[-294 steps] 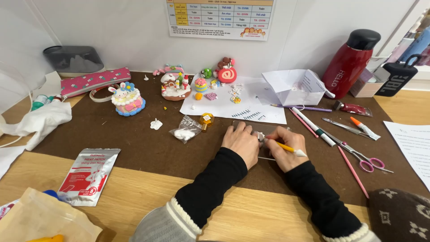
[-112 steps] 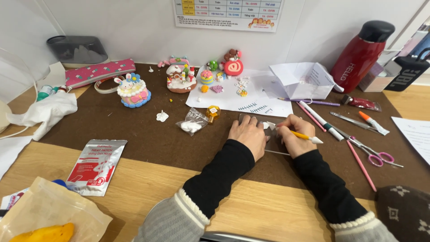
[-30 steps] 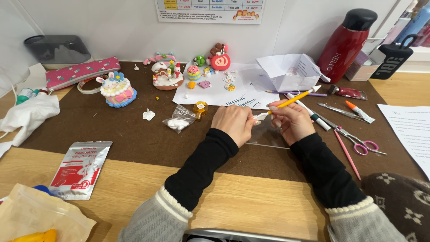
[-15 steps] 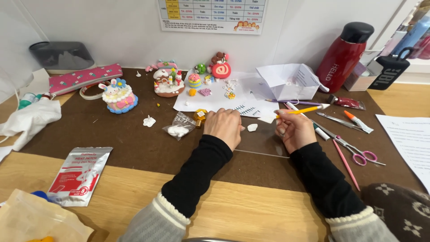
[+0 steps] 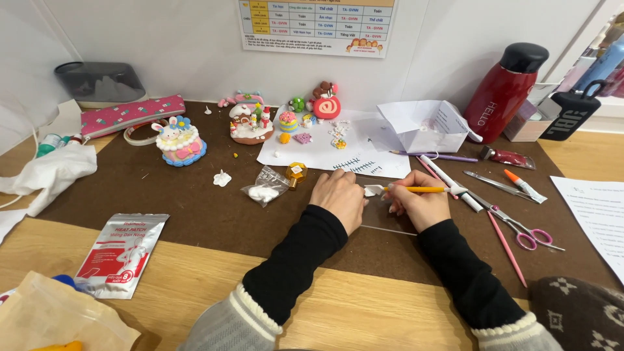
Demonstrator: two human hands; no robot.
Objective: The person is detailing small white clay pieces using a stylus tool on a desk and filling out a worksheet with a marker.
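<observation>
1. Keep your right hand (image 5: 421,203) pinched on the yellow tool (image 5: 416,189), its tip level on the small white clay piece (image 5: 373,190), and press lightly.
2. Your left hand (image 5: 339,197), fingers curled together and knuckles up, steadies the piece from 9 o'clock.
3. The piece lies on the brown tabletop (image 5: 162,195), at 6 o'clock from the white paper sheet (image 5: 325,153).
4. Both forearms converge.

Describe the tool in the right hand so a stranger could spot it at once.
On the brown mat, below the white paper sheet, the right hand holds a thin yellow stick tool, level, pointing left. Unlike the loose pens and pink scissors, it is gripped.
</observation>
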